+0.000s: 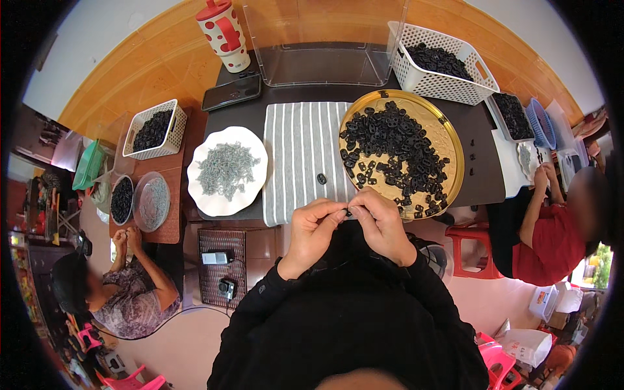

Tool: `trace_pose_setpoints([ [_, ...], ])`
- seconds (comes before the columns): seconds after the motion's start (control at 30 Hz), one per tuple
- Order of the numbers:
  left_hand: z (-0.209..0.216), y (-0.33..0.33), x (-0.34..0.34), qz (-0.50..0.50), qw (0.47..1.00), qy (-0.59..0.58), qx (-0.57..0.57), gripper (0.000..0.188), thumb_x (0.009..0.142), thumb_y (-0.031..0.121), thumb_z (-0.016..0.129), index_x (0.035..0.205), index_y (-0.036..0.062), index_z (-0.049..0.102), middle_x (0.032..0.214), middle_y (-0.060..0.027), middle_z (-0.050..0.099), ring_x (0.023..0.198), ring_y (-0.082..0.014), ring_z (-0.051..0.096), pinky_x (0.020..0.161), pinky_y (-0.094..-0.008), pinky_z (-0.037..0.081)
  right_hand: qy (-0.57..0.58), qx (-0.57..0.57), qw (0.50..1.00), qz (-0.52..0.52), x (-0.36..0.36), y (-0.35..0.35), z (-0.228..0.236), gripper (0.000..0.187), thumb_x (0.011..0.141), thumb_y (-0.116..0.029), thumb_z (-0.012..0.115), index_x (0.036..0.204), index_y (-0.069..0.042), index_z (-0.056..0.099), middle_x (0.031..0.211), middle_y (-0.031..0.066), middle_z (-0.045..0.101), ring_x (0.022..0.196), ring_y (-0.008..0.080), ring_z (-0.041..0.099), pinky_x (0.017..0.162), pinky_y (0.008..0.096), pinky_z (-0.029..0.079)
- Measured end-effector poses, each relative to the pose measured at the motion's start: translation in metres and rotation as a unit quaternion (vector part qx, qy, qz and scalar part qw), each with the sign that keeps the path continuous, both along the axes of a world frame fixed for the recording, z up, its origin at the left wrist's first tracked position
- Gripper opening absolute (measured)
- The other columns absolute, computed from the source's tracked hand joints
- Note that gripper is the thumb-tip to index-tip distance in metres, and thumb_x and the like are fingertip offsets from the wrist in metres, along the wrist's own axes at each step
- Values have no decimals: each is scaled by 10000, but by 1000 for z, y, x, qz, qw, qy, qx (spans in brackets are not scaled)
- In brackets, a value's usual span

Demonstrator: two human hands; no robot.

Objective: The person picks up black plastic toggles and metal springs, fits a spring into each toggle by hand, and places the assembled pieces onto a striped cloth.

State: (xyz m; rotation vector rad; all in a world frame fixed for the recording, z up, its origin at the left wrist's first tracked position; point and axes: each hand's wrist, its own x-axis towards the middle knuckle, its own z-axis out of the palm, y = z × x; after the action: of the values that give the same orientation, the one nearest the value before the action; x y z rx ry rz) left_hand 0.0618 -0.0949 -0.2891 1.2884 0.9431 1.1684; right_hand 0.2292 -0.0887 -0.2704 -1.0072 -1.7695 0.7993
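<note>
My left hand (311, 235) and my right hand (382, 224) meet at the near edge of the table, fingertips pinched together on a small black plastic piece (348, 212). Most of that piece is hidden by the fingers. Beyond them, a single black oval piece with holes (321, 178) lies on a grey and white striped cloth (286, 149). To the right, a round gold tray (455, 140) holds a heap of similar black pieces (396, 140). On the left, a white scalloped plate (203, 198) carries a pile of small silvery metal pins or screws (229, 166).
A clear plastic box (325, 68), a white basket of black pieces (448, 88), a dotted tumbler (224, 39) and a phone (231, 92) stand or lie along the back. Co-workers sit left (123, 286) and right (546, 234) at side tables. A wicker stand (221, 276) is below left.
</note>
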Motion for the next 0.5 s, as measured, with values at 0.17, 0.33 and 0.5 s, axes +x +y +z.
trace_pose_setpoints([
  [0.17,-3,-3,4,14,1000,-11,10,150,877,-32,617,1000,-22,703,825,-61,642,694,-85,561,615,-208,450,-30,16,999,3,1,0,1,40,852,57,559,865,20,547,764,107,534,660,235,536,605,312,421],
  [0.33,-5,-7,7,35,999,-27,5,141,878,-34,619,990,-25,703,821,-63,644,698,-90,569,609,-211,460,-44,-10,999,10,0,0,-3,42,864,11,575,846,10,537,740,141,513,666,308,542,594,368,425],
  [0.5,-7,-5,4,33,999,-42,-11,136,883,-27,621,992,-20,702,834,-63,652,709,-89,582,606,-209,467,37,-79,996,13,3,-1,-8,38,884,-15,582,881,20,567,753,110,548,651,227,551,586,323,423],
])
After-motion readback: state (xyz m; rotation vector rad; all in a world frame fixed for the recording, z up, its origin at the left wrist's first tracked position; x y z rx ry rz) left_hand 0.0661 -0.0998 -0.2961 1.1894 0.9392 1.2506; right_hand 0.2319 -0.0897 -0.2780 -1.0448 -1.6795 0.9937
